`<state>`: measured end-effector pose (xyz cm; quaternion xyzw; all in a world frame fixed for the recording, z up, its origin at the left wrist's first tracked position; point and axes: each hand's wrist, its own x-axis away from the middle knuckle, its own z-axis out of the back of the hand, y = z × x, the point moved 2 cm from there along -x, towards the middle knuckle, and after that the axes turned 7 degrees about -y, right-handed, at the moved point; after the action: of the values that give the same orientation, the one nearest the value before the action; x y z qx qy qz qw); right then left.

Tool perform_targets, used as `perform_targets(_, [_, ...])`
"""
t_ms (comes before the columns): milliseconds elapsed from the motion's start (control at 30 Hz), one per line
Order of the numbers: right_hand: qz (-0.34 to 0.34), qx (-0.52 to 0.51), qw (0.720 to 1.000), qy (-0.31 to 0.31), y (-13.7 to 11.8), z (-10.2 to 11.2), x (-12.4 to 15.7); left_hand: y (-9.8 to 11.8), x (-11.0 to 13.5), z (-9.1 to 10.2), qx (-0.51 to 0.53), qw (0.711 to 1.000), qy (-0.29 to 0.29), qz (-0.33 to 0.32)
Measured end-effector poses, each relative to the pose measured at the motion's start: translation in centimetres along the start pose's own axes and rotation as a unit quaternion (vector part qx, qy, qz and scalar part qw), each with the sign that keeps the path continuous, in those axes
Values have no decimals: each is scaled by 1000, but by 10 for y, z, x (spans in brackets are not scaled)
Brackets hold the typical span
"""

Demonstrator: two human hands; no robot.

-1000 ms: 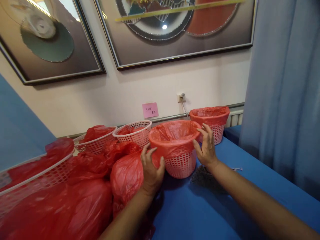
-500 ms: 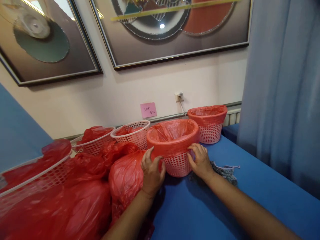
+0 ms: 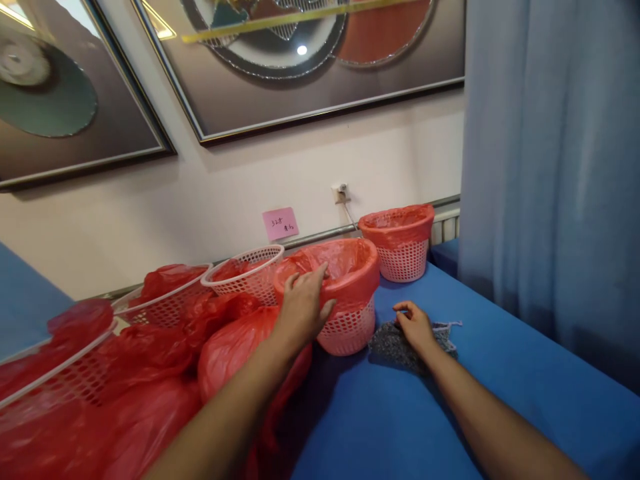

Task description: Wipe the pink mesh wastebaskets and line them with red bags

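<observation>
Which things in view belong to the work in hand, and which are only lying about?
Likely part of it:
near lined basket, by the left hand
grey cloth, by the right hand

Likely just around:
far lined basket
pink note
blue curtain

Left hand [image 3: 305, 303] near red-lined basket [image 3: 353, 327]

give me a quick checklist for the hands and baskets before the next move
1. Front basket upright on the blue table: ok.
2. Red liner folded outward over its top: ok where visible; the left hand hides part.
3. Left hand clear of the liner: cannot tell, they overlap in this view.
4. Grey textured piece fully visible: not ok, the right hand covers part.
5. Right hand gripping that piece: cannot tell.
6. Rear right basket lined: ok.
</observation>
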<state>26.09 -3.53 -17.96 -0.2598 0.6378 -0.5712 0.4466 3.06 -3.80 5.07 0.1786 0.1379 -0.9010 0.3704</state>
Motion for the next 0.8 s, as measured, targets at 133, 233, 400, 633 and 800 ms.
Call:
perform_targets(133, [-39, -21, 999, 5, 12, 3, -12, -16, -31, -1, -56, 993, -100, -5])
perform_targets(233, [-43, -21, 999, -9, 15, -2, -13, -33, -48, 2, -63, 996, -66, 20])
perform_targets(400, [-29, 8, 998, -54, 11, -12, -4, -47, -79, -13, -67, 996, -33, 57])
perform_targets(633, [-19, 59, 992, -109, 1, -16, 2, -59, -111, -59, -69, 994, -34, 77])
perform_targets(800, [-19, 85, 987, -136, -1, -20, 3, -66, -121, -78, -71, 992, -55, 83])
